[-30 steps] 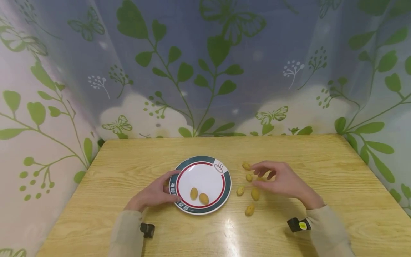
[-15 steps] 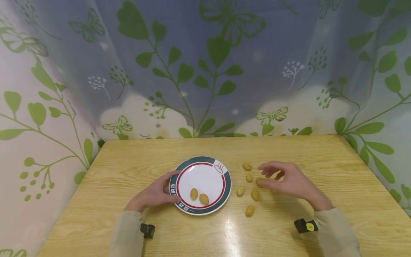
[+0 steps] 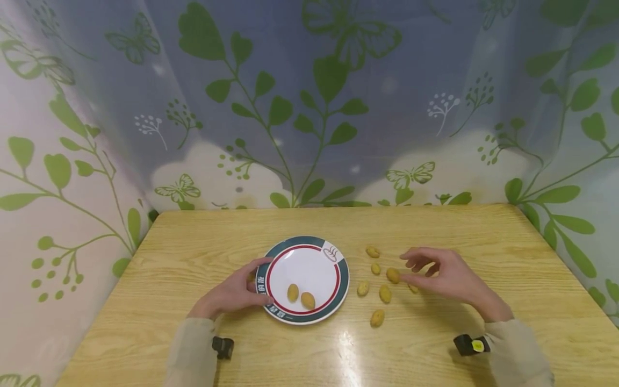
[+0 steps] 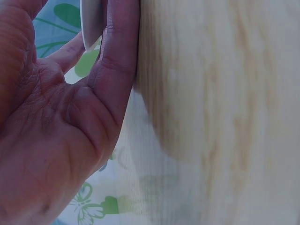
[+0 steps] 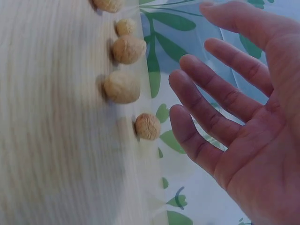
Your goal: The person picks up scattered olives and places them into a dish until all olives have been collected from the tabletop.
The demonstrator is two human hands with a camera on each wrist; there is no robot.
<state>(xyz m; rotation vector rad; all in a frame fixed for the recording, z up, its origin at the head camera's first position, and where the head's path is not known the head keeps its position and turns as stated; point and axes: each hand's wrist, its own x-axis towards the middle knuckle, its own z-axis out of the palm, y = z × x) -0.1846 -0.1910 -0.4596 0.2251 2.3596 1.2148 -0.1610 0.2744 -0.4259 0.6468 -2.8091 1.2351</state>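
A round white plate (image 3: 309, 269) with a green rim and a red ring lies on the table. Two small yellow oval lumps, like baby potatoes (image 3: 308, 301), sit in it. My left hand (image 3: 232, 290) grips the plate's left rim, its thumb on the near side; in the left wrist view the plate's edge (image 4: 91, 23) shows among the fingers. My right hand (image 3: 442, 277) hovers just right of the loose potatoes (image 3: 384, 293), fingers spread and loosely bent, holding nothing. Its thumb is close to one potato (image 3: 393, 276); another (image 3: 413, 288) is partly hidden under the hand.
Several potatoes (image 3: 377, 317) lie scattered between the plate and my right hand. The wooden table (image 3: 193, 231) ends at a patterned curtain (image 3: 338, 161) behind, with more of the cloth on both sides. A small black camera (image 3: 469, 345) sits at each wrist.
My right hand has moved to the right, away from the plate, uncovering a potato near its thumb. The left hand and the plate stay where they were.
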